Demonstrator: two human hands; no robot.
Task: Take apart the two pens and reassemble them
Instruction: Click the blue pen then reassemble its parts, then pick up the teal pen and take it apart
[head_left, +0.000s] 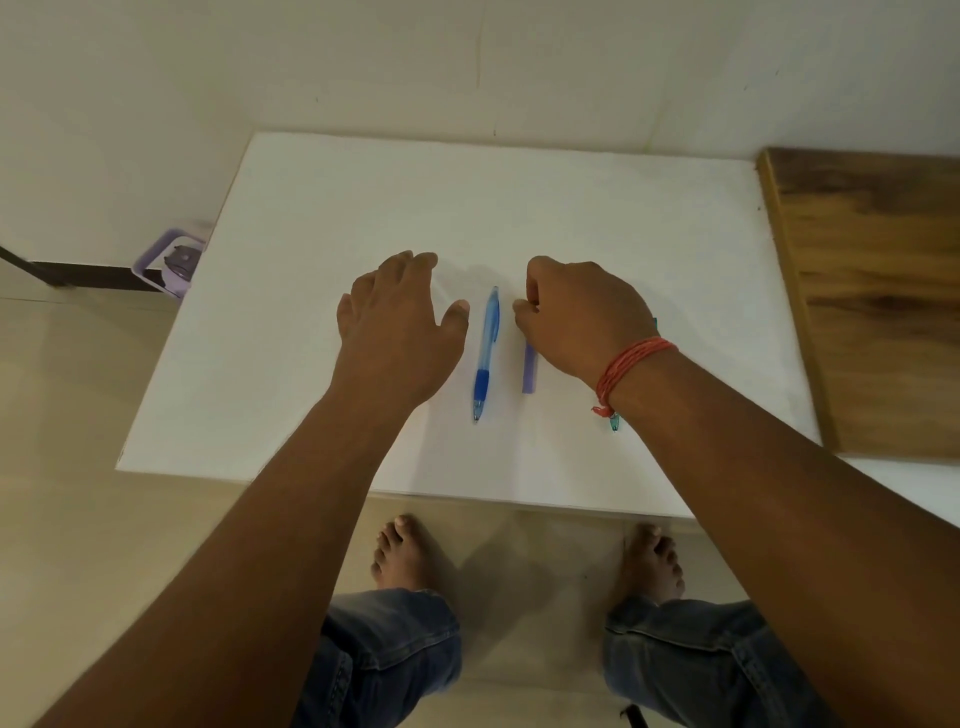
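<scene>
On the white board (322, 208), the blue pen (487, 353) lies whole, tip toward the person, between the two hands. The left hand (400, 322) hovers just left of that pen, fingers relaxed, thumb near its barrel but apart. The right hand (576, 317), just right of it, has curled fingers; I cannot tell whether they hold the purple piece (529, 371). A teal pen (614, 422) shows beneath the right wrist.
</scene>
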